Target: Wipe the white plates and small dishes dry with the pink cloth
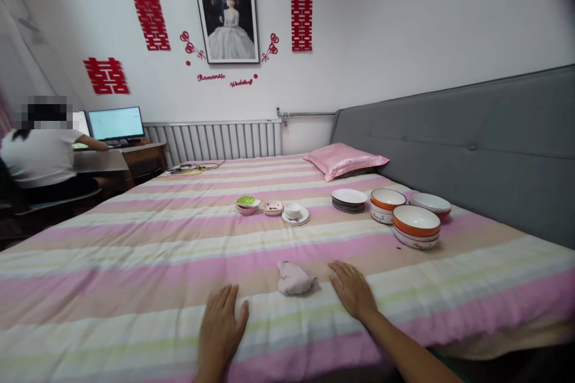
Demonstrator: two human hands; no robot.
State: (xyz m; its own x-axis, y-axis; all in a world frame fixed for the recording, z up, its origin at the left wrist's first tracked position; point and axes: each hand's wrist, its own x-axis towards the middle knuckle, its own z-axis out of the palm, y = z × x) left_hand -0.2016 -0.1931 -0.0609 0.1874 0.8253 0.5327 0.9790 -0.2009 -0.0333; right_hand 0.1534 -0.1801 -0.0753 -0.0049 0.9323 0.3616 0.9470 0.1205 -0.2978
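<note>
My left hand (222, 323) lies flat on the striped bedspread (148, 287), its thumb apart from the fingers. Across from it, my right hand (353, 290) rests palm down with its fingers stretched out. Neither holds anything. Between them is a crumpled pale pink cloth (295, 279), closer to the right hand and touched by neither. Farther back stand stacked orange-rimmed bowls (416, 227), a second bowl stack (387, 206), a stack of plates (349, 200), small saucers with tiny white bowls (295, 214), a pinkish dish (273, 208) and a green leaf-shaped dish (247, 201) on a pink one.
A wide white bowl (430, 203) sits by the grey headboard (449, 125). Behind the dishes lies a pink pillow (345, 160). Cables (195, 167) lie at the bed's far left edge. A person (42, 158) sits at a desk with a monitor (115, 124) on the left.
</note>
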